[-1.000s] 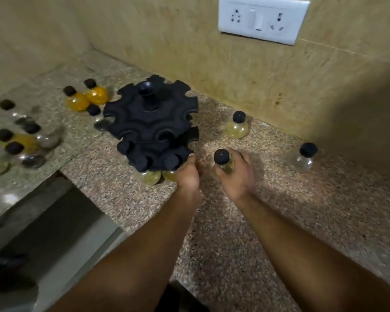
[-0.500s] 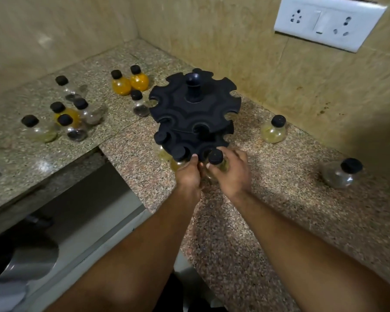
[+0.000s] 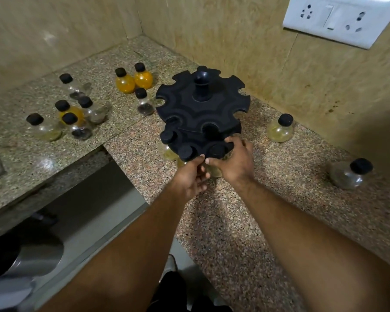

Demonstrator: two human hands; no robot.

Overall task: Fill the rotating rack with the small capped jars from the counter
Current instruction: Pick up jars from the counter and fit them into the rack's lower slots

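from my head camera i look down at the black rack (image 3: 200, 109) standing on the speckled counter (image 3: 268, 210) in the corner, with both my hands at its near, lower tier. my right hand (image 3: 234, 162) is curled around a jar (image 3: 214, 168) of pale yellow stuff, its body showing just under my fingers, its black cap (image 3: 216, 149) sitting in a notch at the front edge of the lower tier. my left hand (image 3: 189, 176) is right beside it, thumb touching the rim of the rack next to another cap (image 3: 185, 152); its fingers are folded in, and i cannot tell whether they grip anything. a third cap (image 3: 168, 136) sits in the notch further left. two loose jars wait to my right, a yellowish one (image 3: 280, 129) near the wall and a clear one (image 3: 349, 173) well apart from my hands. more jars, some orange (image 3: 133, 79), stand in a scatter on the counter to the left of the rack. a white socket plate (image 3: 338, 21) is on the wall.
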